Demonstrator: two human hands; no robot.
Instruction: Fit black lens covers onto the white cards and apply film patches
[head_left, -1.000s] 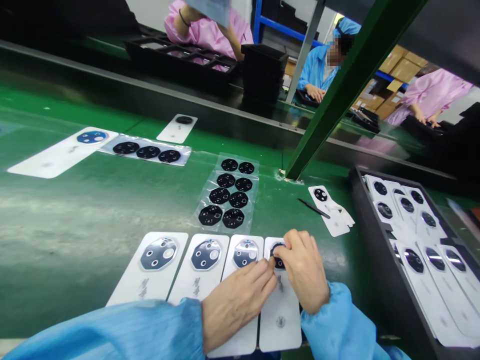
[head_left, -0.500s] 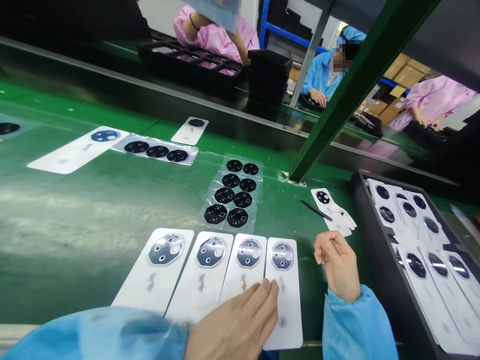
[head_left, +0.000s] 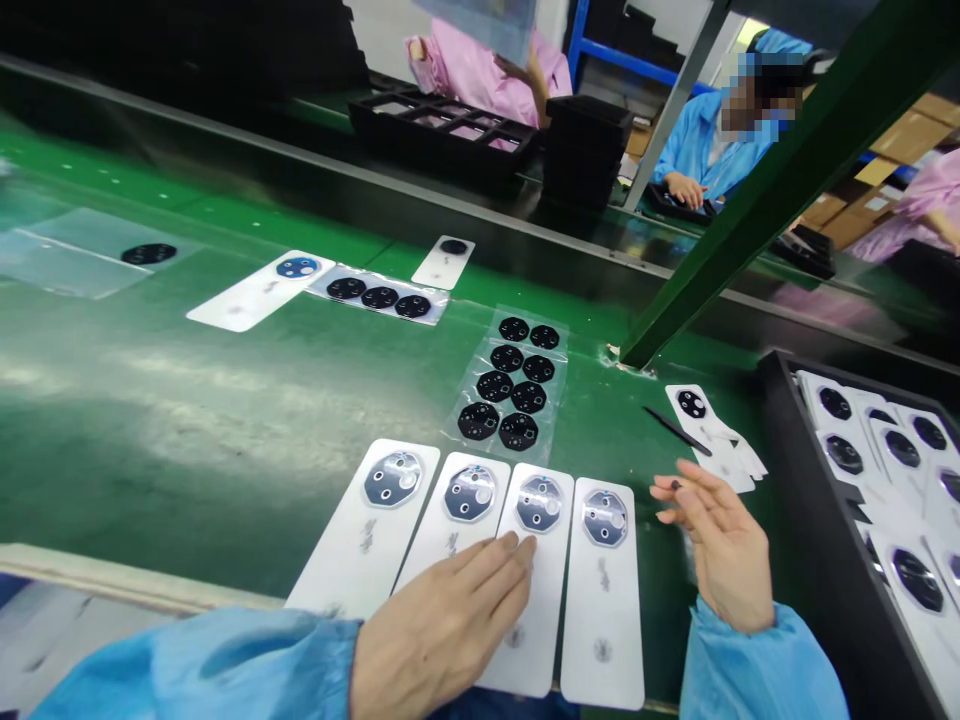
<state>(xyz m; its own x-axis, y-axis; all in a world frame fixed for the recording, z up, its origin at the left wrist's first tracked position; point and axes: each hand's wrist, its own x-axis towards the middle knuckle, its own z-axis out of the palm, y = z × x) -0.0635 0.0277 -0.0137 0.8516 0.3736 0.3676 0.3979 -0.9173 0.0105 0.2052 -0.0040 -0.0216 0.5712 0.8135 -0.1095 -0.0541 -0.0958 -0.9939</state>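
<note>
Several white phone-back-like panels with shiny octagonal camera plates lie side by side at the bench edge. My left hand (head_left: 454, 615) rests flat, fingers stretched, over the second panel (head_left: 427, 548) and third panel (head_left: 541, 610), partly hiding both. The rightmost panel (head_left: 602, 625) lies uncovered between my hands. To its right, my right hand (head_left: 726, 555) is raised, holding a small dark piece (head_left: 676, 486) at its fingertips; its exact kind is too small to make out. Beyond that hand lie black tweezers (head_left: 676, 430) against a white panel with torn-looking paper (head_left: 721, 465).
A clear sheet of black octagonal stickers (head_left: 517, 385) lies ahead, with a strip of three more (head_left: 380, 297) beyond. At right stands a black tray (head_left: 806, 480) full of panels. A green post (head_left: 697, 270) rises from the bench. Co-workers sit across.
The view has swung left. My left hand has slid left from the rightmost panel onto the third. My right hand's fingers have loosened, showing the small dark piece.
</note>
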